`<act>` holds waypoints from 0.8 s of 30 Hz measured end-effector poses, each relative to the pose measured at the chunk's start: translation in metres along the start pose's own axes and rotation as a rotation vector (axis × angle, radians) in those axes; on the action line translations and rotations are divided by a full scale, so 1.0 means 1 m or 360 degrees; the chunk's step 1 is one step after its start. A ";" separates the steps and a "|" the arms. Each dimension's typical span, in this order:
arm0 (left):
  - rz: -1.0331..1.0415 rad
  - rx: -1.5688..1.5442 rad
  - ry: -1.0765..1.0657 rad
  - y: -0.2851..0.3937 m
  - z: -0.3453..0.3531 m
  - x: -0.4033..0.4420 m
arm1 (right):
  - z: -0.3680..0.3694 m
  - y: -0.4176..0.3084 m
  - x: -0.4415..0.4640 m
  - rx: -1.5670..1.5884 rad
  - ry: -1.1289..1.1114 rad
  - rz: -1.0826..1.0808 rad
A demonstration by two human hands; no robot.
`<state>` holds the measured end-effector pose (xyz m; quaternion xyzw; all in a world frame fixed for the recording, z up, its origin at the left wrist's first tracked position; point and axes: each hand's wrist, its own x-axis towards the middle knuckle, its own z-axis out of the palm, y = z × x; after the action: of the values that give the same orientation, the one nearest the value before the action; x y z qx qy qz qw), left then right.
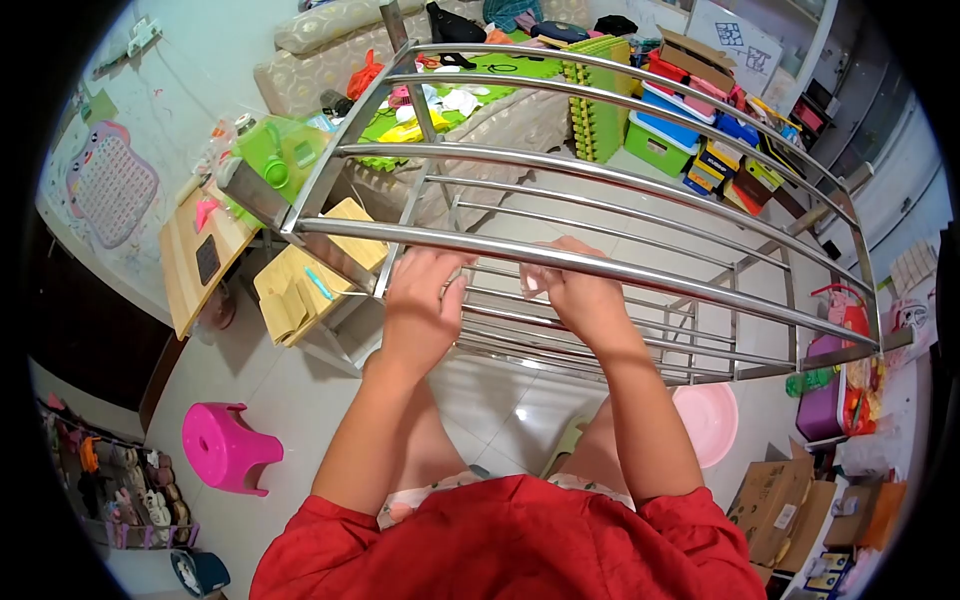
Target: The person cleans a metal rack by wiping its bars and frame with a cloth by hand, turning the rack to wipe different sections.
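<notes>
Both left hand (pixel 424 295) and right hand (pixel 585 295) are at the rack (pixel 650 277), directly ahead: the left is curled, grip unclear; the right pinches what looks like a wipe (pixel 533 281). For even contact, follow each bar (pixel 720 294) lengthwise. The rack is shiny, bowed metal.

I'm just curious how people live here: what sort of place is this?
Probably a home's living room: it has a patterned beige upholstered sofa, a bright pink plastic stool and a flat, purple-edged, cartoon-shaped wall chart.
</notes>
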<state>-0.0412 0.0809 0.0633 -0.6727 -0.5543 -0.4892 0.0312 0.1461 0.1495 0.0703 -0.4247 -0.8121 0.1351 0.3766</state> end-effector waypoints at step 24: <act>-0.0170 -0.0078 -0.0168 -0.022 0.030 0.024 | 0.016 -0.017 0.023 -0.0178 0.0017 -0.0146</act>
<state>-0.0415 0.1242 0.0532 -0.6676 -0.5781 -0.4674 -0.0405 0.1166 0.1589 0.0796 -0.4081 -0.8350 0.0697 0.3625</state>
